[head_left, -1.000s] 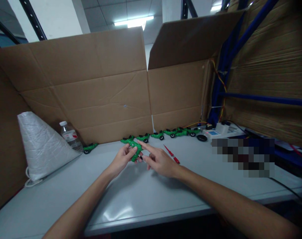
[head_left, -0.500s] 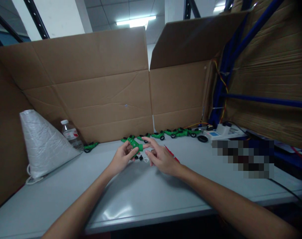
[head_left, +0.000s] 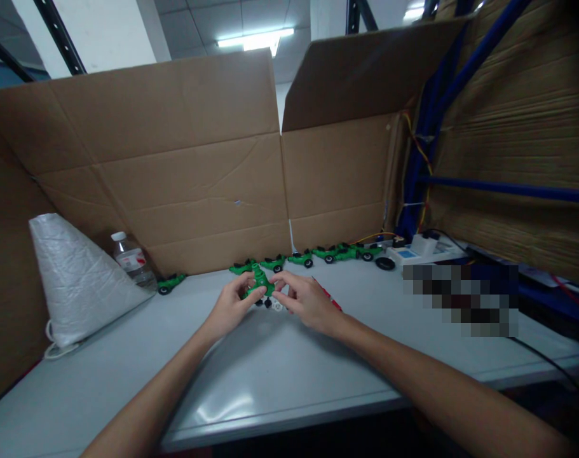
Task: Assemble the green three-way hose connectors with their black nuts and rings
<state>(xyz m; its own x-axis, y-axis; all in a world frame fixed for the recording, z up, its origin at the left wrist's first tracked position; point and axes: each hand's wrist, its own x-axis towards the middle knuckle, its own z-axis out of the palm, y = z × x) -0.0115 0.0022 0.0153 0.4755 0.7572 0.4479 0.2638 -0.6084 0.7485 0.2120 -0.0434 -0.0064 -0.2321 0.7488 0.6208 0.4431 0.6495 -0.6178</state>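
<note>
My left hand grips a green toy car body between thumb and fingers, held just above the table. At the car's right end, the bent fingers and thumb of my right hand close in a pinch on it. Part of the car is covered by my fingers. Below it on the table lie small black pieces and a white wheel-like piece. A red pen-like tool rests behind my right hand.
Several green toy cars line the back of the white table. At left stand a silvery bag, a water bottle and another green car. A black ring and a power strip sit at right. Cardboard walls enclose the back.
The car has turned in my left hand. My right hand's extended index finger has bent, and its fingertips have come together at the car's end. The view has shifted slightly.
</note>
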